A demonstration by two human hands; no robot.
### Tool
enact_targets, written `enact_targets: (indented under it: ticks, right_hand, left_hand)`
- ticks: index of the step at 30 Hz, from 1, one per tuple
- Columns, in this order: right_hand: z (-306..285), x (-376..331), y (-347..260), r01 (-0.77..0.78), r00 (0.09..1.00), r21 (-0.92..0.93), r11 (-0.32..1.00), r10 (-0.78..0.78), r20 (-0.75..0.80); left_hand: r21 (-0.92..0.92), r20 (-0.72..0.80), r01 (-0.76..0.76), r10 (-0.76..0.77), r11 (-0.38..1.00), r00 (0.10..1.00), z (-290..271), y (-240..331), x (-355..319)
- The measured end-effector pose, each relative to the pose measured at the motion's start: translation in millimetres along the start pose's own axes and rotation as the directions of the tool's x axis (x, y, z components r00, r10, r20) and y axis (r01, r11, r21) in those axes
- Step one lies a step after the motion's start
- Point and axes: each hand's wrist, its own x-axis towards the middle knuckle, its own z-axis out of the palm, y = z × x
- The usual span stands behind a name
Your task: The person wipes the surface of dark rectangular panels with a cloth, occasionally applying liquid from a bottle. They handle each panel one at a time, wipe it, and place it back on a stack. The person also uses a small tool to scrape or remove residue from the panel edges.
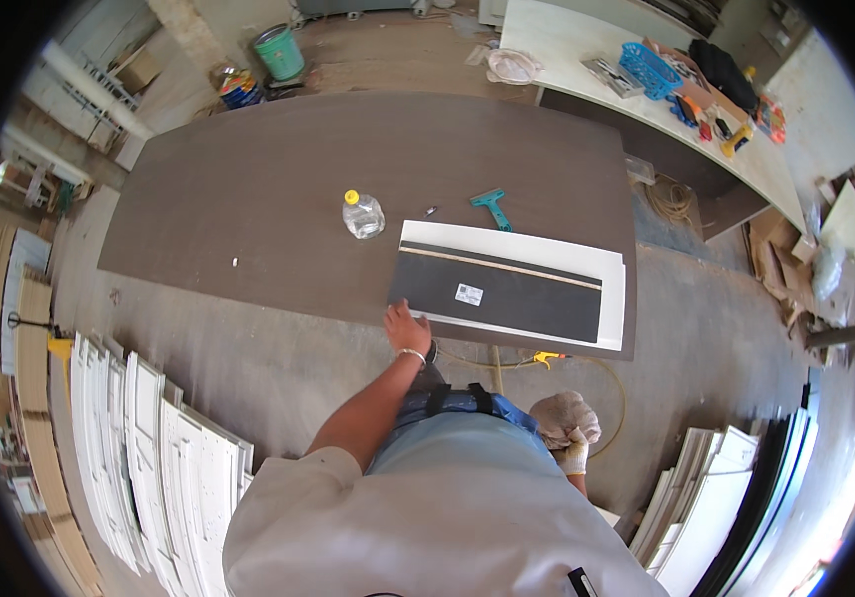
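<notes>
Left hand (405,326): flat, fingers spread, pressing the near-left corner of the dark rectangular laminate strip (495,289).
Strip: lies on a white rectangular board (610,267), at 3 o'clock on the brown worktable (278,189).
Right hand (572,456): gloved, bunching a pale cloth (563,415); grip unclear.
Advice: press evenly; keep edges aligned.
Nearby: clear plastic bottle with yellow cap (362,213) at 11 o'clock of the strip, teal scraper (492,207) at 12.

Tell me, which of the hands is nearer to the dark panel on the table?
The left. The left hand rests at the near left corner of the dark panel, while the right hand, clutching a cloth, stays back by the person's waist.
</notes>
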Motion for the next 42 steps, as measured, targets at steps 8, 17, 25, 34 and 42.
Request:
enact_targets:
  ticks: [8, 17, 25, 34, 42]
  right_hand:
    - [52.2, -0.1, 50.0, 0.175, 0.955, 0.134, 0.975, -0.135, -0.266]
    - [112.7, -21.8, 95.2, 0.269, 0.85, -0.019, 0.963, -0.247, -0.465]
    - [130.2, -36.5, 117.6, 0.324, 0.824, 0.058, 0.944, -0.251, -0.508]
    - [107.6, -35.0, 129.2, 0.324, 0.744, -0.022, 0.946, -0.269, -0.611]
    - [118.0, -47.8, 135.0, 0.325, 0.72, -0.056, 0.944, -0.285, -0.633]
  left_hand:
    - [0.199, 0.19, -0.07, 0.032, 0.978, 0.981, -10.1, -17.1, 73.0]
    - [0.012, 0.371, -0.492, 0.453, 0.871, 0.811, -24.0, -13.7, 79.2]
    - [-0.096, 0.909, -0.294, 0.204, 0.951, 0.364, -11.7, -26.5, 73.4]
    - [-0.243, 0.933, 0.548, 0.348, 0.8, -0.094, -1.0, -60.1, 85.3]
    - [-0.18, 0.982, 0.511, 0.18, 0.841, 0.05, -32.6, -77.7, 82.3]
